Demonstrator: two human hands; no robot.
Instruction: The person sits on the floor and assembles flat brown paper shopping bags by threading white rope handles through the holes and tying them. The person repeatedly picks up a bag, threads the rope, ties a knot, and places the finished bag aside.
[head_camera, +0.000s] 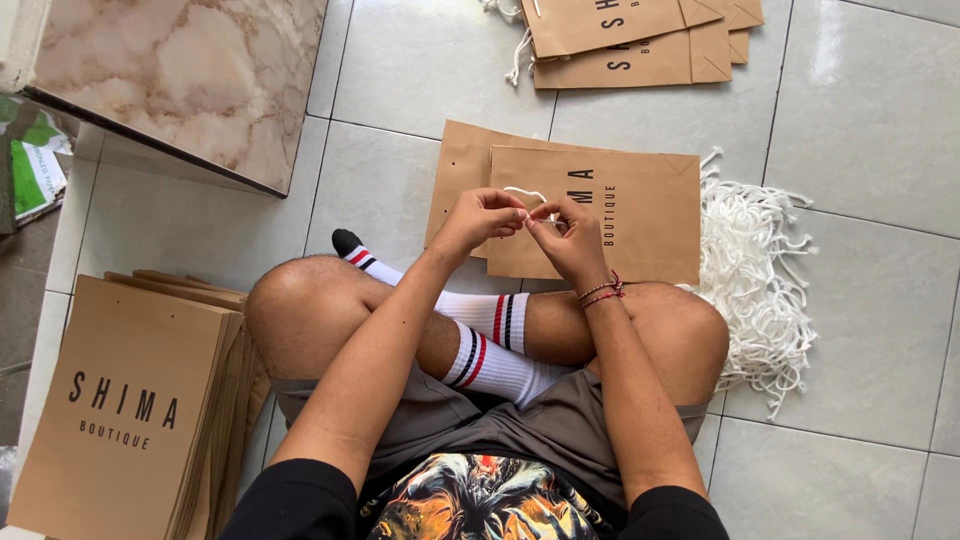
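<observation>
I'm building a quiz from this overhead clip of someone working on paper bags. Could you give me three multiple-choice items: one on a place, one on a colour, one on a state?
1. Where is the pile of white cords?
A. right of the brown bag under the hands
B. on the marble slab
C. on the stack of bags at the left

2. What colour are the cords?
A. red
B. white
C. black

3. What are the left hand and right hand doing?
A. resting on knees
B. pinching one cord together
C. lifting the stack

Answers: 1 A, the heap lies past the bag's right edge; 2 B, plainly white; 3 B, fingertips meet on it above the bag.
</observation>
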